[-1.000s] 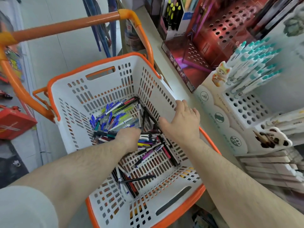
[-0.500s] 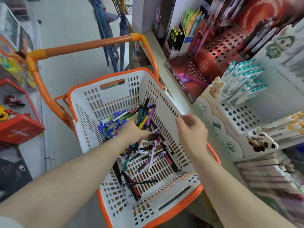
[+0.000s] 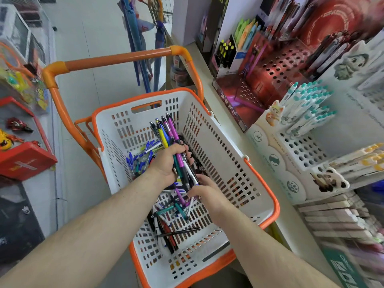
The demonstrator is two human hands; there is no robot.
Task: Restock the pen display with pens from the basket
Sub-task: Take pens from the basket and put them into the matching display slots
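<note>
Head view: both forearms reach down into the white basket (image 3: pixel 232 154) with orange rim. Left hand (image 3: pixel 166 163) grips a bundle of pens (image 3: pixel 172 142), fingers curled round it; the bundle is tilted, clicker ends up toward the far wall of the basket, tips down toward the right hand. Colours in the bundle: yellow, blue, purple, black, white. Right hand (image 3: pixel 205 194) sits just below, at the lower ends of the bundle, fingers bent down among the pens; can't tell whether it pinches one or only touches.

Loose pens (image 3: pixel 176 213) lie on the basket floor under and in front of both hands; a cluster of blue-capped ones (image 3: pixel 141 156) sits left of the left hand.

Orange cart handle (image 3: pixel 116 59) arcs over the far side of the basket.

Right of the basket, on the shelf: white pen display (image 3: pixel 299 148) with perforated tiers, lower holes vacant, teal-capped pens (image 3: pixel 307 102) in the upper rows, cat figure (image 3: pixel 275 113) at its corner. Red perforated display (image 3: pixel 270 73) beyond it, blurred. The basket's right wall stands between the hands and the displays.
</note>
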